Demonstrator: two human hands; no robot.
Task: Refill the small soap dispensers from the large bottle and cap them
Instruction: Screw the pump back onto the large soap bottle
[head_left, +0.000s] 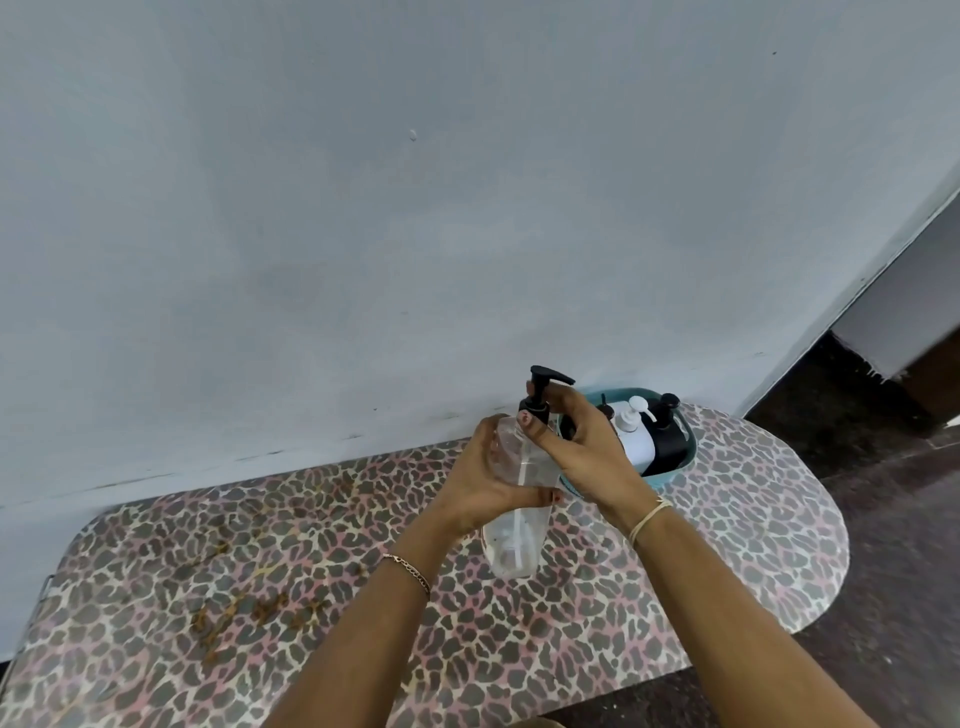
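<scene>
Clear plastic soap dispenser (519, 540) sits just right of centre frame, slightly tilted, with its black pump head (543, 384) uppermost. The left hand (488, 478) wraps around the bottle body, thumb across the front. The right hand (587, 447) grips the pump collar with curled fingers. Whether the base touches the leopard-print table cover (260, 597) cannot be told. Just behind the right hand, against the pale wall (363, 208), a teal basket (680, 467) holds a white pump dispenser (636, 436) and a black pump dispenser (670, 436), both upright.
</scene>
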